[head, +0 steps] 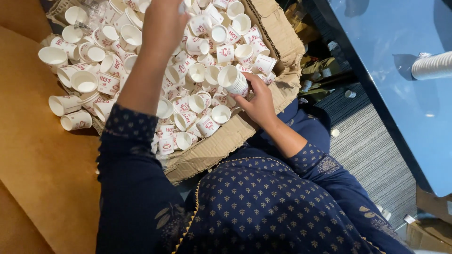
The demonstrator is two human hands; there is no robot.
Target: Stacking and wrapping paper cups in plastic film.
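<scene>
While in right hand: cup stack

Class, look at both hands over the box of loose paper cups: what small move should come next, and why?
Probably the left hand should bring a loose cup down to the short nested stack of white paper cups gripped by the right hand. That stack's open mouth faces up towards the left hand, which is raised over the brown cardboard box of loose cups; what it holds is unclear.

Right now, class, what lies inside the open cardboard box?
The cardboard box holds loose white paper cups with red print, heaped together. The box's bottom is covered by them and cannot be seen.
</scene>
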